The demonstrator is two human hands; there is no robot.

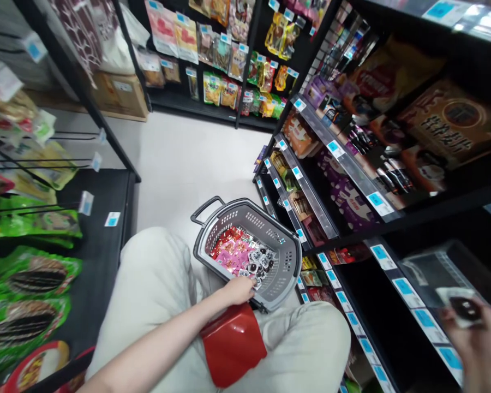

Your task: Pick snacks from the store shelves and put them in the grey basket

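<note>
A grey shopping basket [284, 273] stands on the floor between my knees. Red, pink and clear-wrapped candies [235, 254] with dark centres lie in its bottom. My left hand [241, 290] is curled over the basket's near rim, its fingertips beside the candies. At the far right, my right hand [478, 338] holds a dark, round candy [466, 310] in a clear and white wrapper; it is somewhat blurred. Close to that hand, a clear plastic bin [437, 273] sits at the shelf. Just below my left hand, a glossy red object [233, 346] rests at my lap; its kind is unclear.
Shelving with price tags [382, 256] runs along the right, carrying boxes and bags. A low black shelf [106, 240] with green snack bags [28, 289] is on the left. Hanging snack packets [221, 54] fill the rack ahead, beyond the pale floor [184, 158]. A cardboard box [118, 95] stands behind.
</note>
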